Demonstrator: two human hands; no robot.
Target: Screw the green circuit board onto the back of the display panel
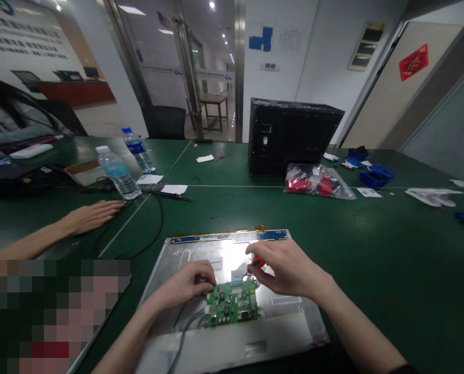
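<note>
A green circuit board lies on the metal back of a flat display panel, which rests on the table in front of me. My left hand is closed, its thumb and fingertips pinching at the board's upper left corner. Above the board's upper right corner, my right hand grips a small red-handled screwdriver. Its tip points down and left to the board's top edge; whether it touches a screw I cannot tell. A grey cable runs from the board's left side toward me. Along the panel's far edge sits a blue strip board.
Another person's hand lies on the green table at the left, near two water bottles and a black cable. A black monitor housing stands at the back, behind a plastic bag with red items. Blue trays are farther right.
</note>
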